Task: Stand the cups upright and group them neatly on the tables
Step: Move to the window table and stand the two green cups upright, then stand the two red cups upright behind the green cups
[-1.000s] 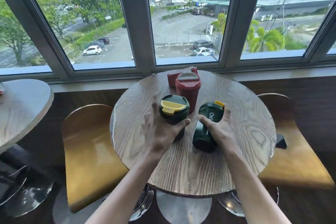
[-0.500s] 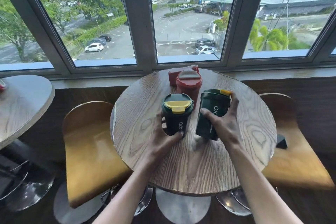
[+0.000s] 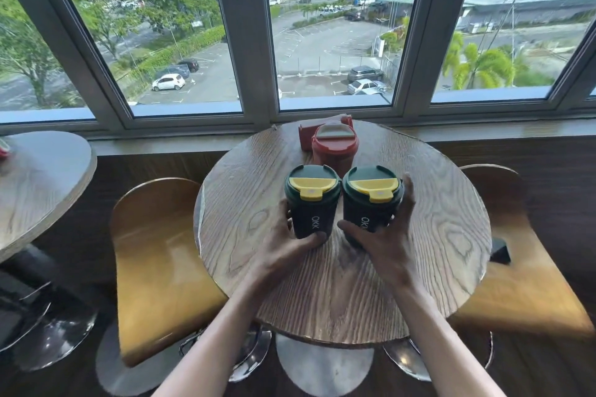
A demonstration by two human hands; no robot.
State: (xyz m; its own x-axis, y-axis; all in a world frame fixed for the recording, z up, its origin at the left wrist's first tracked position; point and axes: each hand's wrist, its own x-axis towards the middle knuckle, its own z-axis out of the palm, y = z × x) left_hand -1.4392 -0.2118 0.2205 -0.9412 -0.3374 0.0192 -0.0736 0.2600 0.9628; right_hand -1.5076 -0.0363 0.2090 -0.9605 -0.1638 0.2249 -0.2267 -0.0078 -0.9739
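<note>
Beyond the hands (image 3: 325, 245), passage is blocked by two green cups (image 3: 343, 203) and a red cup (image 3: 334, 147) behind them. Bare surface (image 3: 445, 235) is left outside each hand and nearer the wrists.

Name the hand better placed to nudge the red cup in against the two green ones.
Right, by a little. The right hand reaches further back beside its green cup, nearer the red cup; the left hand grips its cup low in front.

Two upright green cups (image 3: 312, 203) (image 3: 371, 203) on round table (image 3: 451, 235), one per hand (image 3: 283, 245) (image 3: 383, 242).
</note>
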